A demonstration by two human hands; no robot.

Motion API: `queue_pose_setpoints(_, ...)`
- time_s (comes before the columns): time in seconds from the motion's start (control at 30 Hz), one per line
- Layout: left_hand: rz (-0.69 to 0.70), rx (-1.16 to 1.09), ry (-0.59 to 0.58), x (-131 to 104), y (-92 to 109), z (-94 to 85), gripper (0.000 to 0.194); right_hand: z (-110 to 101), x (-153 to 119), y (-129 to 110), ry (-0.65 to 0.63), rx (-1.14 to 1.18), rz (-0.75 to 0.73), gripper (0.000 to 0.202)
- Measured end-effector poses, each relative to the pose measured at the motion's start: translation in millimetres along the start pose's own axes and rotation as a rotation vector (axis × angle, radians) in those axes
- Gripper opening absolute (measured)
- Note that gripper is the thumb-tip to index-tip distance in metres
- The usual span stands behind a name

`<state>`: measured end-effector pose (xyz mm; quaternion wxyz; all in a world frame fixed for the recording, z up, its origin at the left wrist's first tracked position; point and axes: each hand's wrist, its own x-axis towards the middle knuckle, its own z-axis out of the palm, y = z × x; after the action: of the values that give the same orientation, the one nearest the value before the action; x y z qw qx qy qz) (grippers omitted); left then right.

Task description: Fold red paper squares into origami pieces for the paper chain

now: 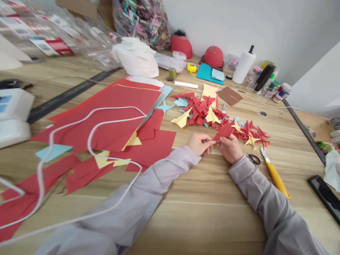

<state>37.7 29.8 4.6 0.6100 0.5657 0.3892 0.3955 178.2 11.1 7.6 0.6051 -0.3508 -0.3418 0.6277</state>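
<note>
Between my two hands is a folded piece of red paper [224,130], pinched at its lower edge. My left hand [200,143] grips its left corner with thumb and fingers. On the right side, my right hand [231,148] holds it with the thumb on top. Just beyond lies a pile of folded red paper pieces [199,111], with yellow and blue ones mixed in. Folded paper stars [251,140] in red and yellow spread to the right of it. Black scissor handles [254,159] show partly beside my right wrist.
A yellow-handled utility knife [277,179] lies right of my right forearm, with a black phone [325,196] farther right. Large red sheets [114,113] and paper scraps cover the left, crossed by a white cable [91,141]. Bottles and a white roll [243,65] stand at the back.
</note>
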Motion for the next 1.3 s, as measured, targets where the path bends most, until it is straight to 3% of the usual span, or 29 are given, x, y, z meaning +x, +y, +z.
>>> queue_pose_setpoints(0.2,0.000,-0.131,-0.065,0.9,0.9,-0.5,0.034,0.8,-0.7,1.1,0.000,-0.049,0.005,0.019)
queue_pose_setpoints(0.47,-0.011,-0.126,-0.084,2.2,0.0,-1.6,0.029,2.3,-2.4,-3.2,-0.069,-0.052,0.000,0.013)
queue_pose_setpoints(0.57,0.006,-0.113,-0.096,1.7,0.0,-2.0,0.034,2.2,-3.0,-3.0,-0.115,-0.059,0.024,0.021)
queue_pose_setpoints(0.73,0.065,-0.067,-0.187,0.1,-0.9,-2.8,0.043,-2.2,-2.7,6.3,-0.112,-0.252,0.017,0.040)
queue_pose_setpoints(1.0,0.114,0.047,-0.219,-2.6,-6.2,-2.6,0.038,-2.6,-4.7,0.7,-0.169,-0.602,-0.113,0.028)
queue_pose_setpoints(1.23,0.082,-0.021,-0.214,-2.5,-1.9,-1.6,0.045,-1.2,-6.1,5.9,-0.216,-0.449,-0.058,0.025)
queue_pose_setpoints(1.3,0.074,-0.029,-0.208,-1.7,-2.1,-1.7,0.047,-0.4,-6.7,7.3,-0.206,-0.459,-0.071,0.032)
